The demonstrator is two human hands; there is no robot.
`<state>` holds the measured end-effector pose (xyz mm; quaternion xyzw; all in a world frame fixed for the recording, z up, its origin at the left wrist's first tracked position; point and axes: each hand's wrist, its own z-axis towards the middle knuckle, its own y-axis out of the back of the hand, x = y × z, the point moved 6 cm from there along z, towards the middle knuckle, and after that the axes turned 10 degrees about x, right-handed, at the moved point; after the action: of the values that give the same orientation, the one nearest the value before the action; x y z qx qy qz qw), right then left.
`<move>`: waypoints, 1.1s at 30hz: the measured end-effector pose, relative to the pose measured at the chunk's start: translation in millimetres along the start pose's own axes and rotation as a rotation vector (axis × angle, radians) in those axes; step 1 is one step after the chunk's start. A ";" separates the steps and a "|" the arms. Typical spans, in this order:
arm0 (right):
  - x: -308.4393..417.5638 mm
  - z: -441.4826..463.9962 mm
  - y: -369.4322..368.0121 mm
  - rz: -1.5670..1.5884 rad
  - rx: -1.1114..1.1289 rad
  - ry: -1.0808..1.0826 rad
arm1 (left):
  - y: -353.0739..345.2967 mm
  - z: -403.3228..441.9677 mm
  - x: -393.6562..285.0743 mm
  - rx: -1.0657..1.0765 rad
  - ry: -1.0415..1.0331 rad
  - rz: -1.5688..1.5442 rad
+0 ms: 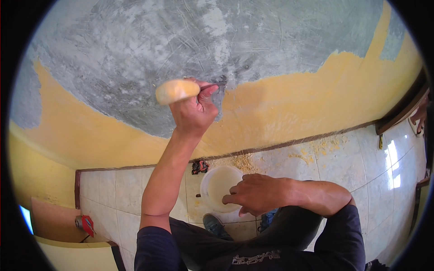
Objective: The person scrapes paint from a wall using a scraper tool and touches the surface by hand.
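My left hand [194, 110] is wrapped round a scraper [177, 91] with a pale yellow, motion-blurred handle. Its thin dark blade points right, against the wall [307, 97] where yellow paint borders bare grey plaster. Most of the blade is hidden by my fingers. Lower down, my right hand [257, 194] hangs loosely over a white bucket [205, 189], its forearm resting near my knee. Those fingers are apart and slightly bent, with nothing in them. Pale, cloudy contents show inside the bucket.
Yellow paint flakes [244, 162] lie on the tiled floor along the wall. A small red-and-black object [199, 167] sits behind the bucket. To the left, a red-and-grey object [85, 225] is near a board. Part of another person's foot [417, 122] shows at far right.
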<state>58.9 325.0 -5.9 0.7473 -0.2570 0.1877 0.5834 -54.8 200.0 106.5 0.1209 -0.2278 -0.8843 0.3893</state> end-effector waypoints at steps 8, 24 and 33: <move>-2.9 -1.0 0.7 -0.021 -0.053 0.012 | -2.4 -7.1 8.3 -0.050 0.079 0.000; 0.1 7.5 -1.6 -0.060 0.101 0.016 | -3.2 -9.3 7.1 -0.180 -0.008 -0.049; 1.1 7.0 1.6 -0.056 -0.081 0.021 | -15.3 -16.0 2.1 0.006 -0.001 0.059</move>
<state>58.7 317.7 -5.8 0.7280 -0.2373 0.1687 0.6207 -59.6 202.5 85.0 0.1146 -0.2341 -0.8719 0.4146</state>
